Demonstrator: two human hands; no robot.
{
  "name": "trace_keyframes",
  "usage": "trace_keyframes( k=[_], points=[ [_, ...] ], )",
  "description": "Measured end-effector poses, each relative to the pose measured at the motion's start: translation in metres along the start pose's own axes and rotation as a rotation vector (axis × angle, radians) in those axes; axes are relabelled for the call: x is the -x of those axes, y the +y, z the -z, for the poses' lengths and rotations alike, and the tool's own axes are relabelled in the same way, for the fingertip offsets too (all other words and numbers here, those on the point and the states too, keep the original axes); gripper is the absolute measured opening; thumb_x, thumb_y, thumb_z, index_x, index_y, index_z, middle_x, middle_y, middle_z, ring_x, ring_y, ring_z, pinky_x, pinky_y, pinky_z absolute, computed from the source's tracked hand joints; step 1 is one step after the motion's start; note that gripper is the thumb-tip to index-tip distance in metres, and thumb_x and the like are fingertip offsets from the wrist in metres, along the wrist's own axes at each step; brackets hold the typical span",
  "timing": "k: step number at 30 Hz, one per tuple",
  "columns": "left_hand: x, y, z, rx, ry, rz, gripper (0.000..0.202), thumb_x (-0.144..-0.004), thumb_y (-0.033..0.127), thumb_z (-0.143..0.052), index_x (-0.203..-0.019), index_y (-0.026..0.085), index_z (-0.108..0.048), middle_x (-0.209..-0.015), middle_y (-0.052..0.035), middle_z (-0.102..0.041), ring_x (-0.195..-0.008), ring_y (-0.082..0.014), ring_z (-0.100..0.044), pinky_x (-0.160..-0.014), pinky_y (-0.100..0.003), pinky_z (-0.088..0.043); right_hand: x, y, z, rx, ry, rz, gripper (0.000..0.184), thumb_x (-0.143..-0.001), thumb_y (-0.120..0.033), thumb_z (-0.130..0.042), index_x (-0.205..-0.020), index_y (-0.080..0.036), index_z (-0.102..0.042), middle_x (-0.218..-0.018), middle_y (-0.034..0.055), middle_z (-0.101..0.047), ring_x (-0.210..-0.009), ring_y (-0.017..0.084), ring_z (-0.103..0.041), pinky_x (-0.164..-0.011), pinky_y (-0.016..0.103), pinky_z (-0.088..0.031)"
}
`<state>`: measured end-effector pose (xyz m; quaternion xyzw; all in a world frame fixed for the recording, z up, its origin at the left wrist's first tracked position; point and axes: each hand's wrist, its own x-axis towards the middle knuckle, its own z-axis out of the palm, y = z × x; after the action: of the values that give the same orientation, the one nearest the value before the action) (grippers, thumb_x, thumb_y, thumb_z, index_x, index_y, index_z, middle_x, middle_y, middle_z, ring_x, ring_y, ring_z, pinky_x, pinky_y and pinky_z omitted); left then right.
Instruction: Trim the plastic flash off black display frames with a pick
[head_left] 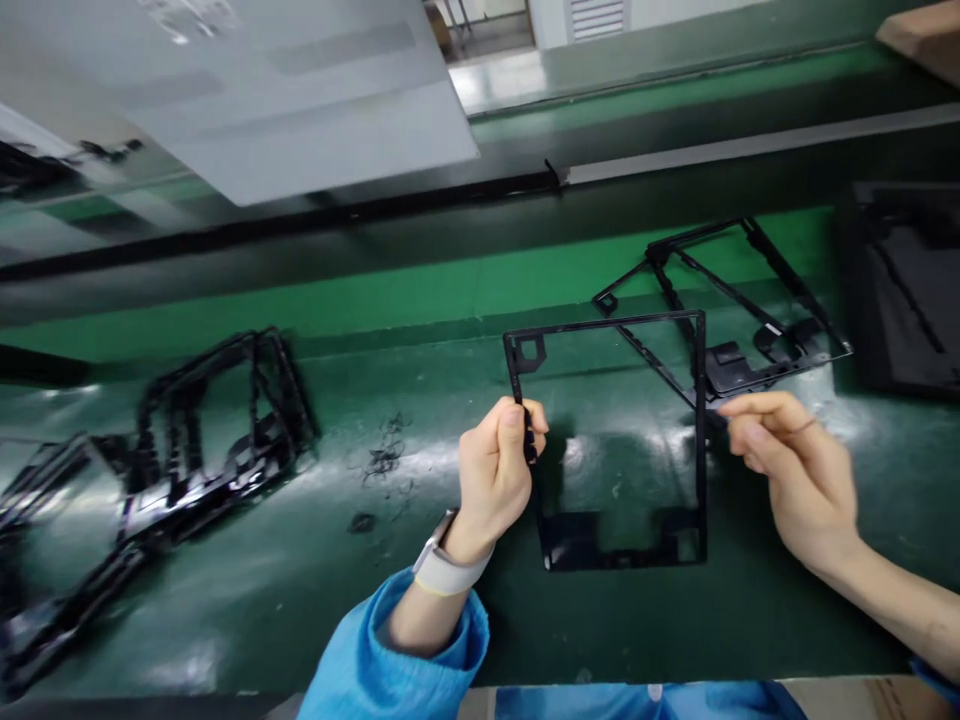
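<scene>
A thin black plastic frame (700, 470), square and open in the middle, is held up above the green bench. My left hand (496, 470) is closed on its left bar, thumb and fingers pinched around it. My right hand (795, 465) pinches the right bar at about mid-height. A grey watch band (444, 568) sits on my left wrist above a blue sleeve.
Another black frame (739, 300) lies flat behind the held one. A stack of several black frames (217, 430) lies at the left. Black plastic shavings (386, 455) dot the green bench (300, 560). A dark tray (907, 290) stands at the right edge.
</scene>
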<state>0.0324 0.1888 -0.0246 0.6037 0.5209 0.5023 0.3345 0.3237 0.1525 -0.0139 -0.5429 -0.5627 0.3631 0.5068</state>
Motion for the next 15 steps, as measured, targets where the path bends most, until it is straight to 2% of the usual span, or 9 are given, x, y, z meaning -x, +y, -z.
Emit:
trace_keyframes(
  k=[3, 7, 12, 15],
  points=[
    [0.001, -0.001, 0.001, -0.062, 0.008, 0.025, 0.056, -0.113, 0.063, -0.04, -0.086, 0.02, -0.062, -0.057, 0.0043, -0.052, -0.048, -0.0095, -0.047, -0.051, -0.023, -0.037, 0.0, -0.001, -0.001, 0.055, -0.098, -0.011, 0.024, -0.112, -0.037, -0.053, -0.117, -0.022, -0.072, -0.084, -0.0002, -0.065, -0.07, 0.015, -0.055, -0.066, 0.029, -0.042],
    [0.0, -0.001, 0.001, -0.147, 0.011, 0.051, 0.059, -0.112, 0.067, -0.036, -0.085, 0.02, -0.06, -0.056, 0.0037, -0.053, -0.048, -0.0114, -0.049, -0.051, -0.024, -0.039, -0.001, -0.002, -0.004, 0.084, -0.213, 0.035, 0.026, -0.113, -0.034, -0.049, -0.111, -0.021, -0.072, -0.089, 0.0015, -0.067, -0.076, 0.017, -0.059, -0.071, 0.03, -0.044],
    [-0.006, -0.001, 0.007, -0.309, 0.001, 0.007, 0.064, -0.11, 0.07, -0.032, -0.082, 0.021, -0.061, -0.055, 0.0026, -0.057, -0.047, -0.013, -0.053, -0.05, -0.023, -0.044, 0.0, -0.003, -0.013, 0.116, -0.252, 0.078, 0.025, -0.11, -0.035, -0.051, -0.106, -0.019, -0.07, -0.084, 0.0006, -0.063, -0.069, 0.015, -0.056, -0.067, 0.027, -0.043],
    [-0.007, -0.01, 0.009, -0.387, 0.01, -0.047, 0.072, -0.104, 0.079, -0.034, -0.075, 0.021, -0.064, -0.053, 0.0014, -0.061, -0.042, -0.0134, -0.054, -0.046, -0.024, -0.046, -0.001, 0.0, -0.021, 0.119, -0.249, 0.1, 0.018, -0.105, -0.033, -0.056, -0.101, -0.02, -0.067, -0.084, 0.0008, -0.067, -0.066, 0.015, -0.057, -0.064, 0.026, -0.044]
  ],
)
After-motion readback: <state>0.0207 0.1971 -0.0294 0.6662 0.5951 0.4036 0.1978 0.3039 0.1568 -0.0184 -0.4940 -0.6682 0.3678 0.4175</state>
